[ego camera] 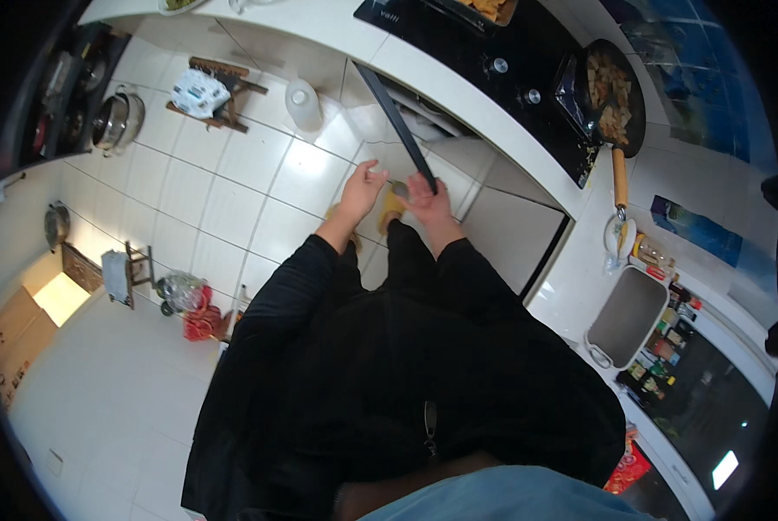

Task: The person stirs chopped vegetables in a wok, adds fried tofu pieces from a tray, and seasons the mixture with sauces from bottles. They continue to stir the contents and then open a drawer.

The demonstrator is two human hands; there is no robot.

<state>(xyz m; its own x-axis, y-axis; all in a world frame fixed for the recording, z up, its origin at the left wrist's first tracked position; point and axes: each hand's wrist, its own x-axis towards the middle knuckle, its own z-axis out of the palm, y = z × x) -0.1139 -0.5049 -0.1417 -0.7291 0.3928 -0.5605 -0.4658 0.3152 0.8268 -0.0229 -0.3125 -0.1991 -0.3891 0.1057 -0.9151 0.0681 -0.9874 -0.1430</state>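
Observation:
My right hand (430, 200) touches the near end of the dark top edge of a cabinet door (398, 124), palm up; the frame does not settle whether the fingers grip it. The door stands swung out from below the white counter. My left hand (361, 189) hangs over the tiled floor to the left of it, with nothing in it and its fingers apart. Behind the door, part of the cabinet's inside (421, 111) shows. A frying pan with diced food (636, 91) sits on the black gas hob (473, 71), its wooden handle (619, 176) over the counter.
A white plastic jug (303, 104) and a wooden stool (235, 101) bearing a white packet (200, 93) stand on the floor. Steel pots (118, 119) lie farther left. A grey basin (628, 316), a small plate (613, 236) and bottles (653, 251) are on the counter at right.

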